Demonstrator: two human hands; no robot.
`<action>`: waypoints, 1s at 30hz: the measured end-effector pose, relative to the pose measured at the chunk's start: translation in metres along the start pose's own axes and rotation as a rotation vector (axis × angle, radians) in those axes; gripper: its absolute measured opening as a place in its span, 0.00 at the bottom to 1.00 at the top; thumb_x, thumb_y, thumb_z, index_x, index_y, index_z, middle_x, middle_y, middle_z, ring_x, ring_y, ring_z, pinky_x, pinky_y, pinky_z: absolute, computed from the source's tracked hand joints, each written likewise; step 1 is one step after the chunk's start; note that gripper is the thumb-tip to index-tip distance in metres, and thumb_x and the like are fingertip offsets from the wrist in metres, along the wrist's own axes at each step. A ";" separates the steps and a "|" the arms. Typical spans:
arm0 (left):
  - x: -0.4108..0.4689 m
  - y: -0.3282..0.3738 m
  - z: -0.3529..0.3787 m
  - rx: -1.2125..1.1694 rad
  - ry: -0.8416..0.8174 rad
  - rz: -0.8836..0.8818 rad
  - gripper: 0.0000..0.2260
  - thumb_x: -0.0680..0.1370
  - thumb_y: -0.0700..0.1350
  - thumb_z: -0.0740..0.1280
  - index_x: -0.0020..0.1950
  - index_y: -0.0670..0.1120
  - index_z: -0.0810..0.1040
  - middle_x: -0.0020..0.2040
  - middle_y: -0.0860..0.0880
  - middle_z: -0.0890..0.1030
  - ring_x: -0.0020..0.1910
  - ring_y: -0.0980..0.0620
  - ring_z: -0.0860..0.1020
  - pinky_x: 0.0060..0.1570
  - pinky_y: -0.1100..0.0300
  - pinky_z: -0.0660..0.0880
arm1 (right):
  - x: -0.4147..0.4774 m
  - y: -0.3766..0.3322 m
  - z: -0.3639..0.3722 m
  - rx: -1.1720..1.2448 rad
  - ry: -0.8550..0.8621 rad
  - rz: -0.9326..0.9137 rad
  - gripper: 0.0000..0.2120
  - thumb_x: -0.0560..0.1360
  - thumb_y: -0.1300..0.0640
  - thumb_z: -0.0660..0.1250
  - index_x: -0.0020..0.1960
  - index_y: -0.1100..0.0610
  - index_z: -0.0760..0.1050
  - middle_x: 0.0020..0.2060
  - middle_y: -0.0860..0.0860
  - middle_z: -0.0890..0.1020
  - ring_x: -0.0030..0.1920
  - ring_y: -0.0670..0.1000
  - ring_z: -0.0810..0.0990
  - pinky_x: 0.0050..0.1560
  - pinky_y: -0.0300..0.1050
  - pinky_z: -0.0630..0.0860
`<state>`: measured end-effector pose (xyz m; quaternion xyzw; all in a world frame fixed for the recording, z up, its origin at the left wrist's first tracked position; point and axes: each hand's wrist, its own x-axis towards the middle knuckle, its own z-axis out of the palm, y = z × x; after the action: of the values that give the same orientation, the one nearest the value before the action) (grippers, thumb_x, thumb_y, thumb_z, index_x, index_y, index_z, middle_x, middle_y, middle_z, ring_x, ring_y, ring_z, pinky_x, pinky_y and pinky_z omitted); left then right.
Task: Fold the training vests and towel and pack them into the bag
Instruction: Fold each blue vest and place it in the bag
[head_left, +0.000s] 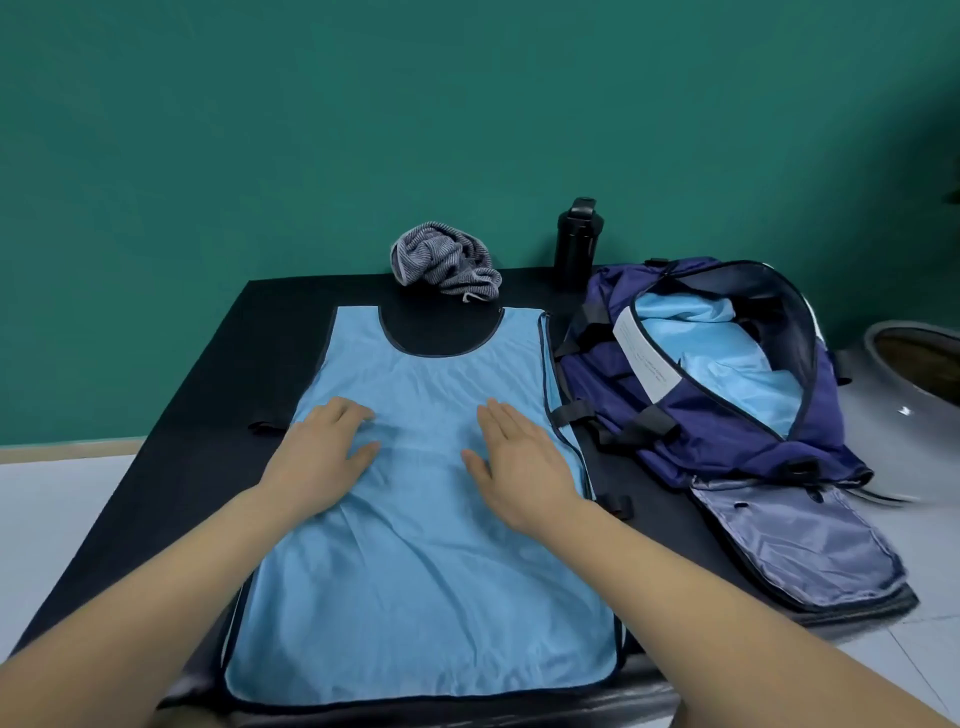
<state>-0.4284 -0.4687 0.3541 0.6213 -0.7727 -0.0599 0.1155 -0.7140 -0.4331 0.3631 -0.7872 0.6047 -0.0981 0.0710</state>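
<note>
A light blue training vest (426, 561) with dark trim lies spread flat on the black table (171, 467), neck hole toward the wall. My left hand (317, 457) and my right hand (519, 462) both press flat on its chest, fingers straight, a gap between them. A crumpled grey striped towel (444, 262) sits at the table's far edge beyond the vest. To the right lies the navy bag (727, 410), unzipped and open, with light blue fabric (727, 364) inside it.
A black bottle (575, 244) stands at the back between the towel and the bag. The bag's grey flap (800, 545) hangs open toward the table's front right. A green wall rises behind; pale floor and a round grey vessel (914, 364) lie to the right.
</note>
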 end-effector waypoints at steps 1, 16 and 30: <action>0.009 -0.006 0.002 0.007 -0.019 0.000 0.21 0.84 0.57 0.65 0.76 0.53 0.72 0.75 0.55 0.71 0.71 0.48 0.73 0.67 0.50 0.71 | 0.013 0.000 0.003 0.029 -0.058 -0.003 0.33 0.88 0.41 0.50 0.87 0.58 0.49 0.86 0.52 0.51 0.86 0.51 0.47 0.84 0.48 0.46; 0.049 -0.056 -0.011 0.100 -0.174 -0.125 0.30 0.81 0.72 0.56 0.79 0.61 0.68 0.79 0.59 0.68 0.77 0.53 0.69 0.71 0.48 0.69 | 0.064 0.084 -0.002 -0.383 -0.065 0.198 0.32 0.87 0.40 0.45 0.73 0.64 0.70 0.69 0.58 0.76 0.71 0.59 0.72 0.67 0.52 0.73; 0.216 -0.076 -0.010 0.004 0.013 -0.065 0.14 0.86 0.49 0.63 0.71 0.50 0.76 0.67 0.49 0.75 0.57 0.46 0.78 0.59 0.47 0.76 | 0.262 0.122 -0.033 -0.058 -0.056 0.164 0.25 0.84 0.56 0.57 0.80 0.57 0.65 0.73 0.61 0.74 0.72 0.64 0.72 0.71 0.59 0.71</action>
<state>-0.3979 -0.6950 0.3680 0.6468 -0.7514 -0.0581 0.1172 -0.7717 -0.7172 0.3850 -0.7391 0.6676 -0.0526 0.0727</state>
